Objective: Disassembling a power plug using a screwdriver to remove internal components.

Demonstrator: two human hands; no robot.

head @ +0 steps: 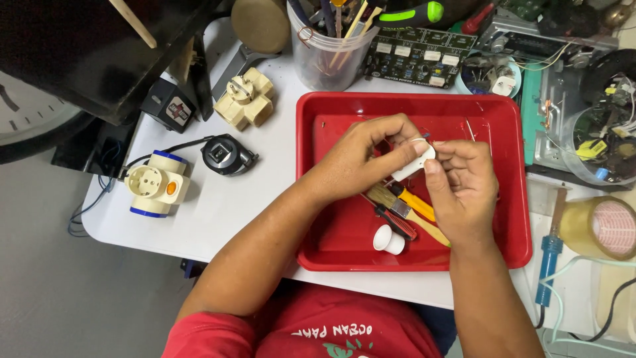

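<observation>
Small white plastic part (413, 164) pinched between left hand (368, 156) and right hand (464, 189), above red tray (507, 199) centre; one white cap (387, 240), one brush (397, 205) below; tray corners open; two adapters (158, 191) on surface (225, 212) leftward.

Premises: a small electronics repair workbench. Evidence is taken relative to the red tray (510, 199) at the middle of the white table (218, 199). Behind it lie a green circuit board (417, 56) and a clear cup of hand tools (329, 56). To its right sit opened device chassis with loose wiring (583, 113), a blue-handled soldering iron (548, 262) and a tape roll (606, 227). To its left lie cream plug adapters (246, 99).
</observation>
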